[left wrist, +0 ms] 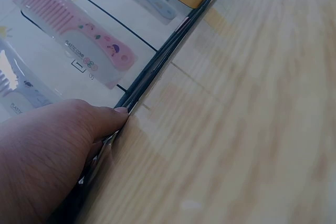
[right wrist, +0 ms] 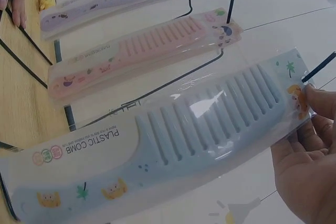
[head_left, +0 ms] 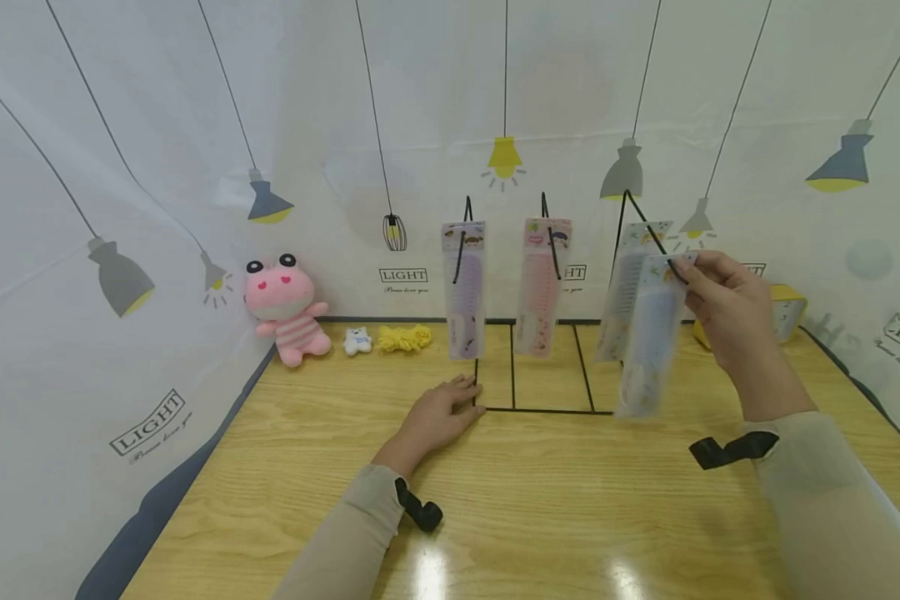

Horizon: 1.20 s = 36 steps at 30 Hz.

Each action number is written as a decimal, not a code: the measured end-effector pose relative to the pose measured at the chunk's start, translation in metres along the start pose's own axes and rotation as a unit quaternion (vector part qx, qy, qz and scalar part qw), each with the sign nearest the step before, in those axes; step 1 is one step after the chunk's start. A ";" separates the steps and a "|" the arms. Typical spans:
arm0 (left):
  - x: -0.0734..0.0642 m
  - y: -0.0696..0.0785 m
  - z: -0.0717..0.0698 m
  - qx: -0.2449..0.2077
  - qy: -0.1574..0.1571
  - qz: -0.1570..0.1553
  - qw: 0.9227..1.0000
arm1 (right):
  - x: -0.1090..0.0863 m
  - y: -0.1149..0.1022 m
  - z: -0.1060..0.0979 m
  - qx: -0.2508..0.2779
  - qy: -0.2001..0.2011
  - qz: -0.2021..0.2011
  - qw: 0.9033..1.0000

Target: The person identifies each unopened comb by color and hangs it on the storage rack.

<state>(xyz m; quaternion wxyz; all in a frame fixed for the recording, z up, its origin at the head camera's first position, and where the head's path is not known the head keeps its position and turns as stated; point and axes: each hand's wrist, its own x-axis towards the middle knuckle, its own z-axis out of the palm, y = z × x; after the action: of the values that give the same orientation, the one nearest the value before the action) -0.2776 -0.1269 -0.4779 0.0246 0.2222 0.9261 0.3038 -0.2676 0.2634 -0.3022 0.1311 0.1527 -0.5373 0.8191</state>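
My right hand (head_left: 731, 312) pinches the top corner of a packaged blue comb (right wrist: 210, 124) between thumb and fingers, at the end of a black hook on a wire display rack (head_left: 543, 410). Behind it, a second blue-toned comb pack (head_left: 621, 292) hangs on the same hook. A pink comb (head_left: 542, 292) hangs on the middle hook and a purple comb (head_left: 465, 292) on the left one, both in clear packs. My left hand (head_left: 438, 412) rests at the rack's front left base corner, fingers fairly straight and the thumb (left wrist: 113, 119) touching the wire.
A pink plush toy (head_left: 288, 312) sits at the back left. Beside it are a small white bear figure (head_left: 357, 340) and a bundle of yellow cord (head_left: 405, 337). A yellow-framed clock-like object (head_left: 789, 310) stands behind my right hand. Lamp-printed cloth (head_left: 570, 92) backs the wooden table (head_left: 540, 500).
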 end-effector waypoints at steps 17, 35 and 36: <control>0.000 0.000 -0.001 0.002 0.000 0.004 1.000 | 0.044 0.005 0.002 -0.122 0.039 0.032 0.991; -0.001 0.003 -0.001 -0.006 0.005 0.003 1.000 | 0.049 -0.004 0.005 -0.234 0.061 0.062 0.968; -0.002 0.004 -0.001 -0.006 0.005 0.004 1.000 | 0.049 -0.004 0.005 -0.232 0.061 0.062 0.969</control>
<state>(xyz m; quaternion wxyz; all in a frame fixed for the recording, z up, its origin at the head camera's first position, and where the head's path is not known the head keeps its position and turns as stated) -0.2749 -0.1258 -0.4749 0.0205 0.2241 0.9234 0.3109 -0.3107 0.2631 -0.2778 0.1441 0.0345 -0.7119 0.6864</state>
